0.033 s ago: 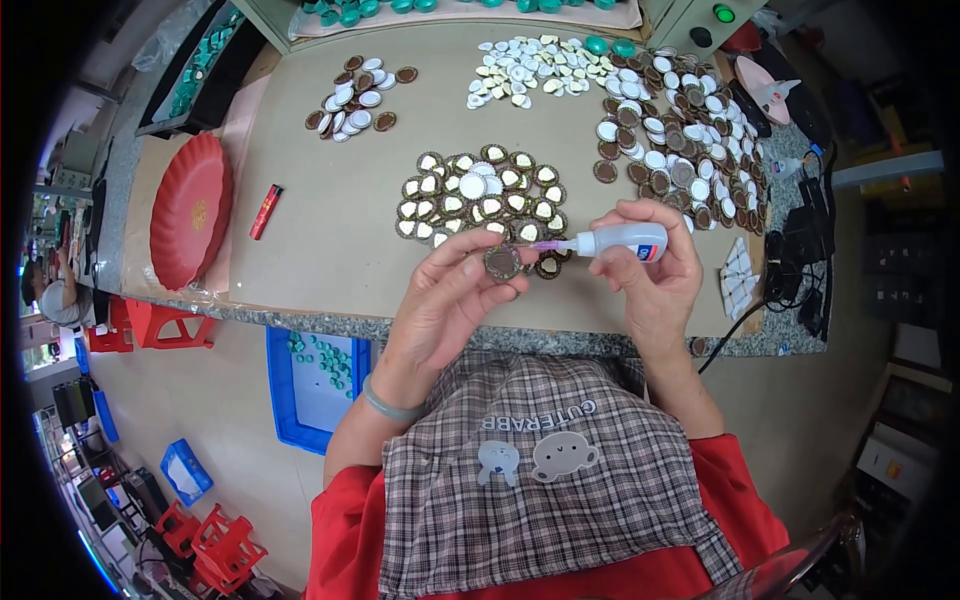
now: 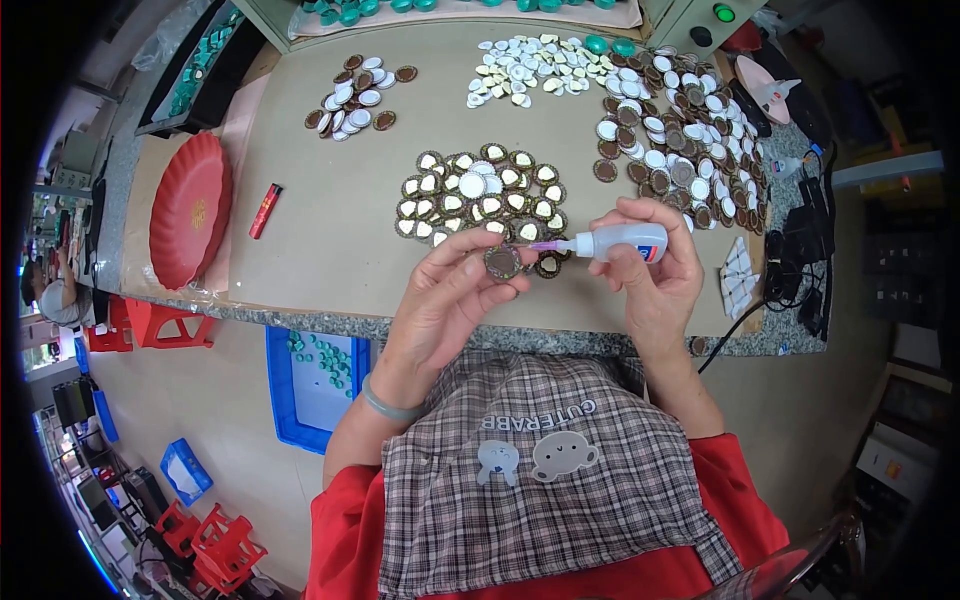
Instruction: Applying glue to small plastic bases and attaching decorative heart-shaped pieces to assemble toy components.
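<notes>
My left hand (image 2: 447, 290) pinches a round brown disc (image 2: 502, 263) with a scalloped, speckled rim, its flat face up. My right hand (image 2: 655, 275) is wrapped round a small white glue bottle (image 2: 620, 242) lying nearly level. The bottle's thin pinkish nozzle (image 2: 549, 245) points left and ends close to the disc's upper edge; whether it touches cannot be made out. Just beyond both hands lies a cluster of similar brown discs (image 2: 452, 203), many bearing a pale cream piece. A few plain white discs (image 2: 473, 185) rest on top of that cluster.
Brown and white discs (image 2: 655, 160) are heaped at the far right, beside small cream pieces (image 2: 515, 70). A smaller disc pile (image 2: 350, 100) lies far left. Leftward are a red fluted dish (image 2: 190, 212) and a red tube (image 2: 265, 211). Black cables (image 2: 785, 280) run along the right edge.
</notes>
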A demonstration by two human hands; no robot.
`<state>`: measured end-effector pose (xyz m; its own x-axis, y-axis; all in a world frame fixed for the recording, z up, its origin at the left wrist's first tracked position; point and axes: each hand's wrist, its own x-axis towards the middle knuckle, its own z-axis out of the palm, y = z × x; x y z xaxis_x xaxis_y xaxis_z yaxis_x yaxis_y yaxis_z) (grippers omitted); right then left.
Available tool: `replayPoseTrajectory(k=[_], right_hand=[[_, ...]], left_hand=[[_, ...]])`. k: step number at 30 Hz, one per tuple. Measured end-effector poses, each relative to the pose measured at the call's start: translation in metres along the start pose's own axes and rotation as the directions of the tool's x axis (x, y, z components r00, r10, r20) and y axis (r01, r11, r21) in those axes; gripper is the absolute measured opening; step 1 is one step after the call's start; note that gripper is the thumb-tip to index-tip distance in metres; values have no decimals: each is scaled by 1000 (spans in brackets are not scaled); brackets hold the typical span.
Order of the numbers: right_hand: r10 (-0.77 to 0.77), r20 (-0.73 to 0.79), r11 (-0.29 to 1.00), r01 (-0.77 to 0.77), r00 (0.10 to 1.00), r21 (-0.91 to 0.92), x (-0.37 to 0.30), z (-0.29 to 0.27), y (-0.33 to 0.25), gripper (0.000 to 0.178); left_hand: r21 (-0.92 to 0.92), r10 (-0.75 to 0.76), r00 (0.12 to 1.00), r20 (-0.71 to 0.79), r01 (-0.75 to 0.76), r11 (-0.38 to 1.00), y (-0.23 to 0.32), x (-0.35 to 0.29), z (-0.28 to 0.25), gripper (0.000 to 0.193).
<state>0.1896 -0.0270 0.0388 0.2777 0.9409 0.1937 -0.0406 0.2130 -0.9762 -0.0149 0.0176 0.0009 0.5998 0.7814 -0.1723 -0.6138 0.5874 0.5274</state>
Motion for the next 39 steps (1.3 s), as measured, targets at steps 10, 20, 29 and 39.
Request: replayPoseTrajectory(k=[10,20,29,39], right_hand=[[-298,124,870,323,946,-373,-11,-4,-3,43],[-444,209,757,489,872,-433,-10,-4,-1,43],[-449,235,738,506,862,-446,-11,-4,1,43],[-464,257,674,526,848,-518,-13,-4,-2,45]], left_hand=[[109,57,998,28,-59,992,-2,-1,4,38],[105,36,999,11,-37,994,-4,-1,4,32],[102,17,1000,9,-18,995,-6,-1,2,32],[106,30,1000,-4,-30,994,-6,-2,1,32]])
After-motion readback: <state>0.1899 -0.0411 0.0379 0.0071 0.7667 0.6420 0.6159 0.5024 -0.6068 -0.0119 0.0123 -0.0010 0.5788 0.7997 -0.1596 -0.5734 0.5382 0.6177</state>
